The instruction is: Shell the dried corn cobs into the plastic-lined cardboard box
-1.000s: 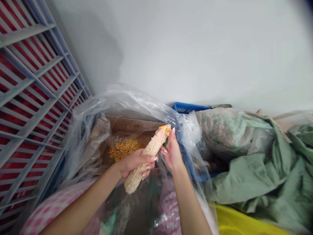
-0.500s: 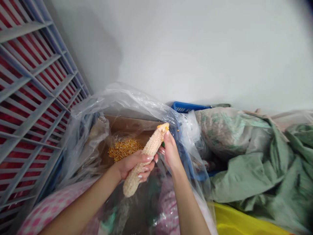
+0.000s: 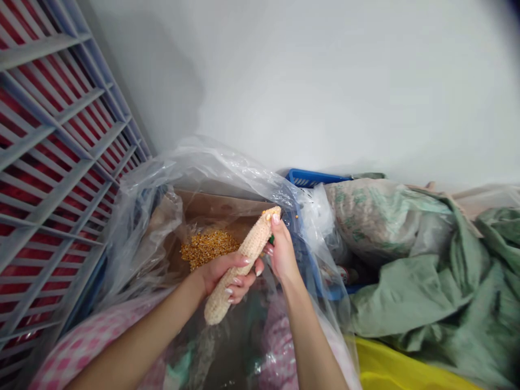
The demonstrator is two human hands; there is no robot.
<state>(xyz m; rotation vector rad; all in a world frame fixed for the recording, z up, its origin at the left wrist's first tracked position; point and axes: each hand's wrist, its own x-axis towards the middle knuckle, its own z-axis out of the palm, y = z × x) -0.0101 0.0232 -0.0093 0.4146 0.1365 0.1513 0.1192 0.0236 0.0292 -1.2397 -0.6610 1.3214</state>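
A pale corn cob, mostly stripped, slants up to the right over a clear plastic bag. My left hand is wrapped round its middle, thumb on top and fingers underneath. At the upper tip, my right hand presses its thumb against the few yellow kernels still attached; its other fingers are curled and partly hidden behind the palm. Below and left of the cob, a heap of loose corn kernels lies on brown cardboard inside the bag.
A purple-grey slatted plastic crate stands at the left, with red showing through. To the right are a blue basket, a filled plastic sack, green cloth and something yellow. A pale wall rises behind.
Fewer yellow kernels show at the cob's tip. My right thumb has shifted slightly up onto the tip; the left hand keeps its hold on the cob.
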